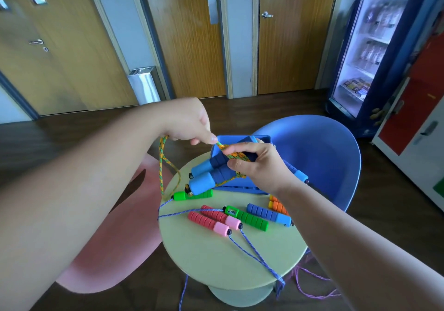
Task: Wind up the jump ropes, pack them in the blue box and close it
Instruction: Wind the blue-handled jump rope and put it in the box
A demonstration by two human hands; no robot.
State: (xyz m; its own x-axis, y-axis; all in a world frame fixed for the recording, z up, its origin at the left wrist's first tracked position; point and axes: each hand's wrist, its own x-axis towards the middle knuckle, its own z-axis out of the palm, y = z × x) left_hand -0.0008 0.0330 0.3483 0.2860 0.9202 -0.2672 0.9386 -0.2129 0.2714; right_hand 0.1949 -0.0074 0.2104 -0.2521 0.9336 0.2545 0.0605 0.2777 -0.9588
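Both forearms fill the near view, reaching in over the round green bench [230, 258]. Right hand [254, 164] is clamped around a pair of blue handles [206, 173], thumb pressing several turns of the orange-and-green rope [236, 156] against them. Left hand [189, 123] sits just beside it, slightly higher, knuckles up, thumb and forefinger pinching that rope where it feeds into the wrap; a long loop hangs from that hand toward the bench edge. Behind the hands stands the blue box [240, 140], open, at the far side of the bench. Loose pairs lie in front: pink handles [213, 220], green handles [249, 218], another blue handle [269, 214] and orange ones [278, 206], their cords trailing off to the floor.

Likely trouble: if the left pinch slackens, the turns under the thumb could spring loose and the winding would unravel. The hanging loop also passes close to a green handle [192, 195] and may drag it off. Trailing cords could tangle with one another
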